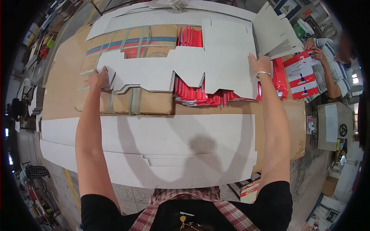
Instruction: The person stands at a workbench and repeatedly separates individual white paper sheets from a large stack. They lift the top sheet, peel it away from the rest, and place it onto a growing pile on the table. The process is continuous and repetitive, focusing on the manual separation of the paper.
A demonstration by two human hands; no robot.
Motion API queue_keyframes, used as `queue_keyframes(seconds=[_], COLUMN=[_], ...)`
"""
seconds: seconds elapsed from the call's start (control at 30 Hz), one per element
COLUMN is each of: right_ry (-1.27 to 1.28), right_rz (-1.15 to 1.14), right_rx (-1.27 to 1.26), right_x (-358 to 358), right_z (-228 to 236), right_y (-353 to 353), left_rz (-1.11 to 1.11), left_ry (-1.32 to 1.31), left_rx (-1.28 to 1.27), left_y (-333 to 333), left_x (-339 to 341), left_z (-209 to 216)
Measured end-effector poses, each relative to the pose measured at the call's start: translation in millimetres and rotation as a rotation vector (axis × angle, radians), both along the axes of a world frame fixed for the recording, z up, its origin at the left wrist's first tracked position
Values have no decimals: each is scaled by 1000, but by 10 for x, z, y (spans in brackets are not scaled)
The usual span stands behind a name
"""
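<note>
Die-cut grey card blank (185, 71), held flat by its two ends above the strapped brown cartons (131, 100) and red printed stack (200, 96) at the worktop's (61, 88) far edge. Left hand (98, 79) pinches one end tab; right hand (260, 65) clasps the other edge, which keeps the wide sheet level. White sheets (154, 146) cover the near edge.

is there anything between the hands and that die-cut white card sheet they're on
Nothing visible. The left hand grips the die-cut white card sheet at its left end, and the right hand lies on its right edge, both in direct contact.
</note>
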State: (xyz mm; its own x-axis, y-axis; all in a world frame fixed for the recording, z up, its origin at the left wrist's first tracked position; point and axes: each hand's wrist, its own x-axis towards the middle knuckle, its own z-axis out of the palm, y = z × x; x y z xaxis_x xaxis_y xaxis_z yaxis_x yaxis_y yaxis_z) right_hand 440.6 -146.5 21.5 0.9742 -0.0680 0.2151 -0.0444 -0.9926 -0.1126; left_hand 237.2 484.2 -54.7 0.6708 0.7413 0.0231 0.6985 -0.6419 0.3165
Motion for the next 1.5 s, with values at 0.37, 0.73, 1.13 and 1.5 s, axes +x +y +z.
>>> queue_keyframes(seconds=[0.37,0.73,1.13,1.5], right_ry=[409,510,-250,-304], right_rz=[109,246,307,361], right_rx=[243,856,628,1334], right_x=[886,659,-1986,-3989], right_z=[-169,187,1239,874], right_y=[-178,-47,66,-681], left_rz=[32,-7,-569,-804], left_ry=[-90,-227,-679,-870], left_rx=[-159,179,-1173,-846], left_y=[31,11,-3420,-4121], left_x=[-201,-182,379,-1160], left_z=[136,343,1700,1727])
